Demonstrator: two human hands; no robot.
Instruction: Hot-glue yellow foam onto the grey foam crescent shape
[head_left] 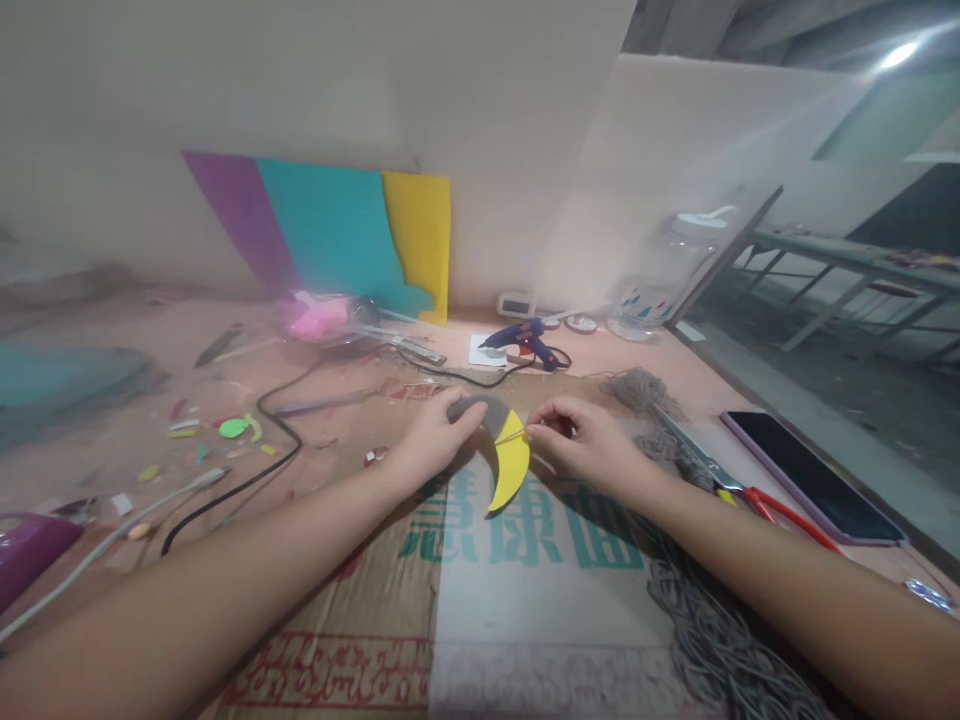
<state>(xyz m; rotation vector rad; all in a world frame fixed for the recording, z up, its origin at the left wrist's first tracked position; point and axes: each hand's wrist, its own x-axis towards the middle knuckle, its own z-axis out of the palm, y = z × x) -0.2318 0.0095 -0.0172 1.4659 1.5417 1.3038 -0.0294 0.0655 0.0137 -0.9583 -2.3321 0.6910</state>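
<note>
My left hand pinches the upper end of a crescent moon cutout. The crescent's upper part is wrapped in grey yarn, and its lower part is bare yellow. At the crescent's right edge, my right hand has thumb and fingers pinched on a strand of grey yarn that crosses the yellow face. A loose heap of the same grey yarn lies under and beside my right forearm, trailing up to a small bundle behind the hand.
A blue glue gun rests at the back on a white card. Red-handled scissors and a phone lie at the right. Coloured sheets lean on the wall; a clear bottle stands back right. Scraps and a black cable are at left.
</note>
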